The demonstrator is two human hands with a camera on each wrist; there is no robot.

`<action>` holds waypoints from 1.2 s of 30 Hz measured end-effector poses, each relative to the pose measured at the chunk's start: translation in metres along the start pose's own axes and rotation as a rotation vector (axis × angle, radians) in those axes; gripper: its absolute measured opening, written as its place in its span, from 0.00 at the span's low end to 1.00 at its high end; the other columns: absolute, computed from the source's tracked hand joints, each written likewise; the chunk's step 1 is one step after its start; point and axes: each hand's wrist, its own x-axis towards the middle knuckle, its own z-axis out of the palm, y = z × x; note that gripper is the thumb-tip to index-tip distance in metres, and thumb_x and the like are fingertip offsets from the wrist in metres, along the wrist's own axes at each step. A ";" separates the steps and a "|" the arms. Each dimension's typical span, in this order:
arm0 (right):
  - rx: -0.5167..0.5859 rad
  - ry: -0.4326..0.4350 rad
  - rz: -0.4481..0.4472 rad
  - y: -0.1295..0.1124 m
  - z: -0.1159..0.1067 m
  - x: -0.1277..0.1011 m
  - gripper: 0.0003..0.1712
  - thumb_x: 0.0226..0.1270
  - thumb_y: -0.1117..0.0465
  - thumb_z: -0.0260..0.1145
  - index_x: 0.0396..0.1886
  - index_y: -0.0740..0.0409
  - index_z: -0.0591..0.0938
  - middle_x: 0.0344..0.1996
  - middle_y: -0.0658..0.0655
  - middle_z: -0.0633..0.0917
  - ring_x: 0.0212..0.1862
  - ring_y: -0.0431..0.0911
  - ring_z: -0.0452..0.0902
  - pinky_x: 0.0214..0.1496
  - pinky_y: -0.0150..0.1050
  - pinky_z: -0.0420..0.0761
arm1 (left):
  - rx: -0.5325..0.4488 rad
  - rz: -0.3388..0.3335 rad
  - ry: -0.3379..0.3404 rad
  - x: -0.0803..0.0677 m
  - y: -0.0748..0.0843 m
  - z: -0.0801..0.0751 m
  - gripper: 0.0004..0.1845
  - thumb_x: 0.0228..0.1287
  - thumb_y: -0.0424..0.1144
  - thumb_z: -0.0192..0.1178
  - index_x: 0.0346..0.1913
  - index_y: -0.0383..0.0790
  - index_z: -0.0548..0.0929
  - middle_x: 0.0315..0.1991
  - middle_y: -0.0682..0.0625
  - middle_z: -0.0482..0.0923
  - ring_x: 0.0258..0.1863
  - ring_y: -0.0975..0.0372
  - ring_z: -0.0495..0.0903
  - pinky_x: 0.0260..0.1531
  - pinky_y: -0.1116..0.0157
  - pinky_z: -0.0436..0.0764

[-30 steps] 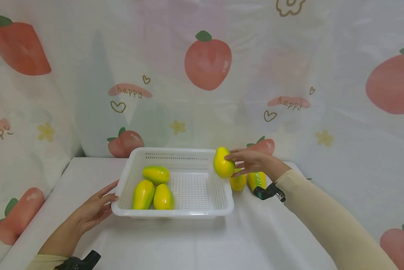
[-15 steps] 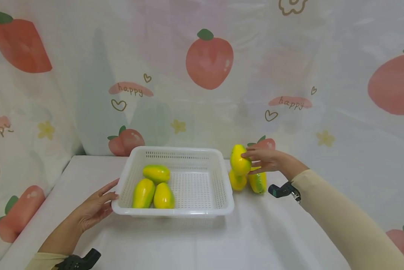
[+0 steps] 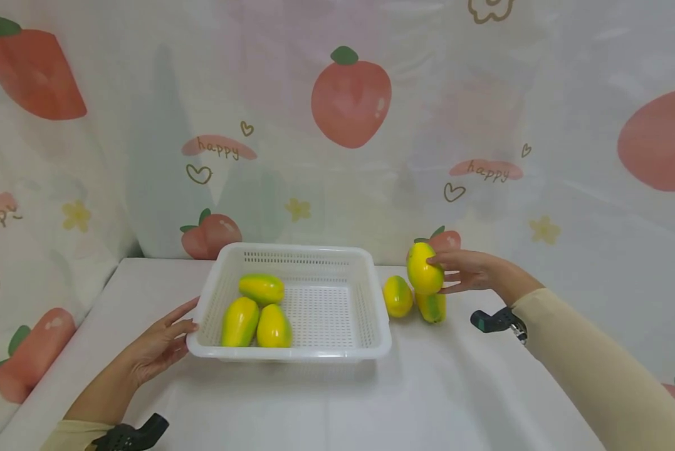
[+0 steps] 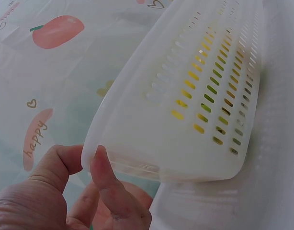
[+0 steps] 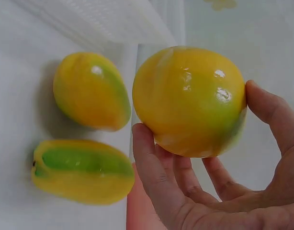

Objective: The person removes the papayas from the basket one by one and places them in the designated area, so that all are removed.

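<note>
Three papayas (image 3: 256,313) sat in the white basket (image 3: 378,338); right hand (image 3: 465,270) gripped a fourth papaya (image 3: 424,269) outside, two more (image 3: 398,296) waited; left hand (image 3: 159,344) lay relaxed against the rim

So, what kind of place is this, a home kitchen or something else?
Probably a staged recording setup, not a kitchen. A fruit-print sheet covers the whole backdrop, a white cloth covers the table, and only a basket and glossy, toy-like mangoes are laid out.
</note>
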 end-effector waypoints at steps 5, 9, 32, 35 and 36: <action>-0.012 0.039 0.022 0.007 -0.014 0.000 0.51 0.71 0.49 0.62 0.79 0.55 0.40 0.75 0.68 0.51 0.70 0.62 0.60 0.68 0.54 0.72 | 0.010 -0.003 0.019 0.000 0.001 0.003 0.38 0.68 0.38 0.62 0.76 0.61 0.58 0.53 0.56 0.73 0.46 0.59 0.82 0.48 0.68 0.84; 0.005 0.075 0.050 0.014 -0.026 -0.001 0.54 0.69 0.47 0.63 0.79 0.54 0.39 0.74 0.67 0.52 0.67 0.60 0.65 0.65 0.51 0.76 | 0.019 -0.007 0.032 0.001 0.001 0.005 0.40 0.67 0.38 0.63 0.77 0.58 0.56 0.55 0.55 0.71 0.46 0.58 0.81 0.49 0.68 0.83; 0.062 0.178 0.115 0.046 -0.066 0.004 0.56 0.66 0.46 0.67 0.78 0.55 0.41 0.73 0.69 0.50 0.62 0.58 0.65 0.67 0.52 0.73 | 0.011 -0.002 0.023 0.001 0.002 0.002 0.36 0.67 0.39 0.62 0.74 0.64 0.62 0.52 0.56 0.75 0.46 0.57 0.83 0.45 0.70 0.84; 0.049 0.192 0.122 0.051 -0.070 0.005 0.56 0.65 0.46 0.67 0.78 0.56 0.42 0.71 0.69 0.52 0.62 0.58 0.65 0.68 0.53 0.72 | 0.010 -0.001 0.017 0.000 0.002 0.002 0.36 0.68 0.39 0.62 0.75 0.63 0.61 0.53 0.56 0.74 0.47 0.57 0.82 0.47 0.69 0.83; 0.042 0.198 0.125 0.053 -0.071 0.005 0.56 0.65 0.46 0.67 0.78 0.57 0.42 0.71 0.70 0.53 0.62 0.59 0.65 0.68 0.53 0.72 | 0.009 -0.002 0.014 0.000 0.002 0.002 0.36 0.68 0.39 0.62 0.75 0.63 0.61 0.53 0.56 0.74 0.47 0.57 0.82 0.47 0.69 0.83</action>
